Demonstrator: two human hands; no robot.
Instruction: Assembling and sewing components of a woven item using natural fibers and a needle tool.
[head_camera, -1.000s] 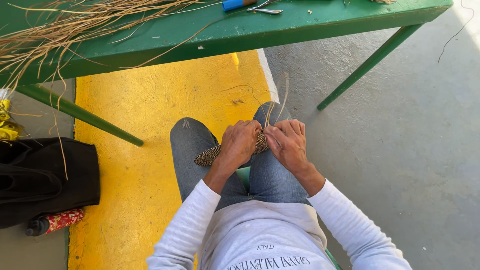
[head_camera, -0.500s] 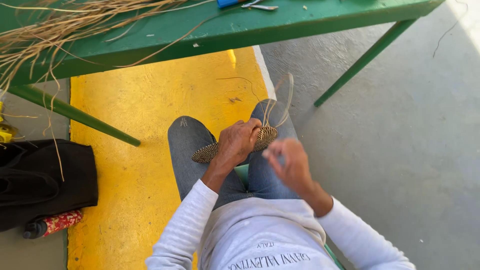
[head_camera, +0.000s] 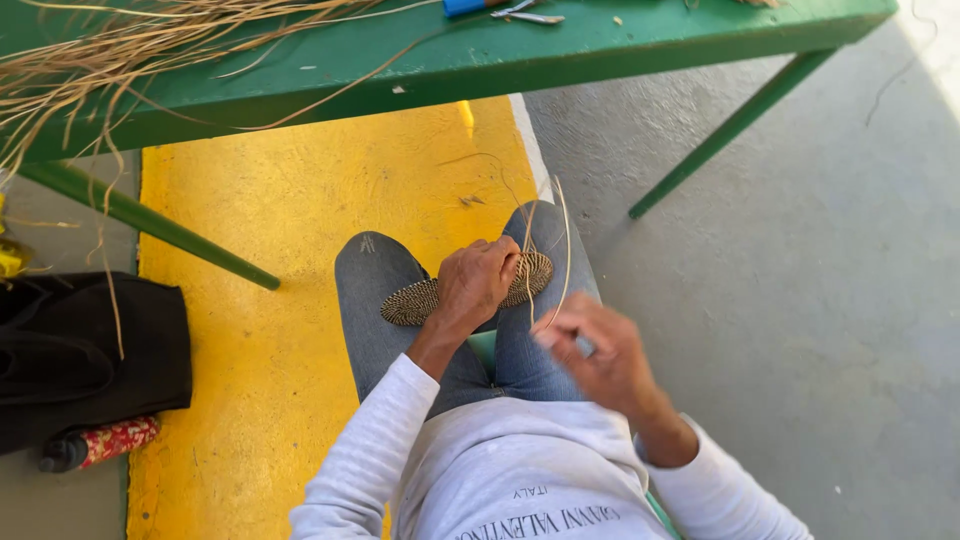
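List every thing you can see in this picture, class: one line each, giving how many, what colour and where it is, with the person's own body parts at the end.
woven disc: one, tan and dark, flat oval, lying across the knees
loose strand: one, pale straw, running up from the disc and curving over
bundle of dry fibres: one heap, straw-coloured, on the table's left end, some hanging over the edge
table: one, green, across the top of the view, slanted legs
tools: blue handle and metal piece, on the table's far edge, partly cut off
floor patch: one, yellow, under the table
bag: one, black, on the floor at left
bottle: one, red patterned, lying beside the bag
left hand: on the disc, gripping it
right hand: blurred, pulling the strand
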